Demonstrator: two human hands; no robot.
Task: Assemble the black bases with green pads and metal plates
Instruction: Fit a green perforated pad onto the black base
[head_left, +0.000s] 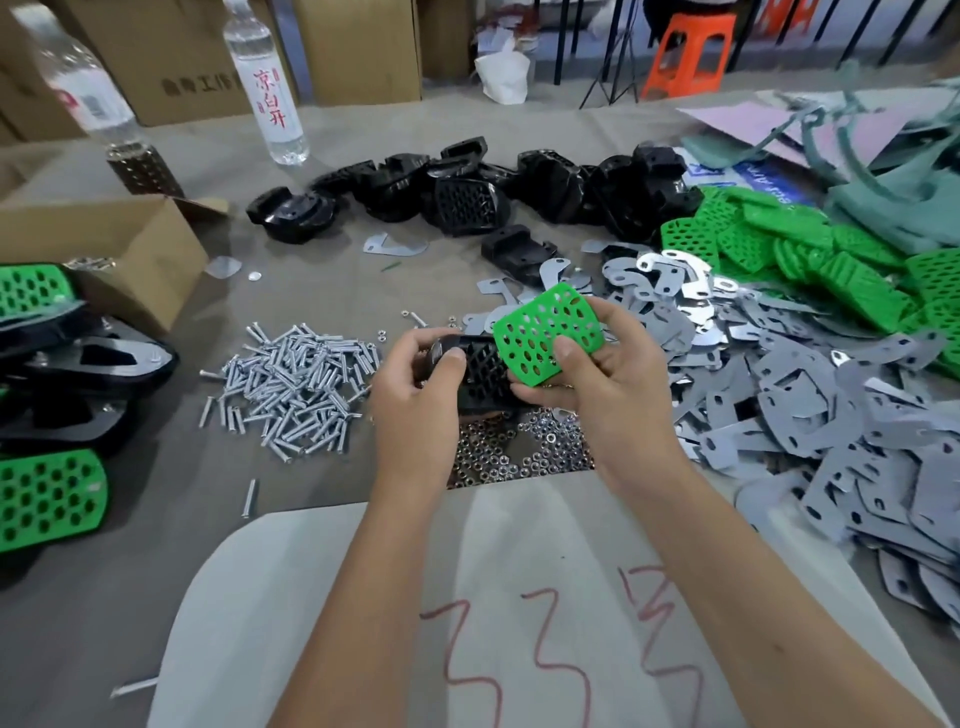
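a black base (475, 371) is gripped in the left hand (415, 395) above the bench (322, 291). a green pad (545, 332), seemingly light and bendy, is pinched by the right hand (608, 374) fingers (569, 353) at its near edge, tilted against the base; edges are best held.

A small assembly workshop. The surface (322, 280) carries bulk heaps of bolts (296, 379), nuts (519, 452), plates (810, 405), pads (810, 260) and bases (467, 192). Cartons (171, 57) stand behind.

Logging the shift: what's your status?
Left hand grips black base. Right hand holds green pad tilted over it, not seated. Nothing in the way.
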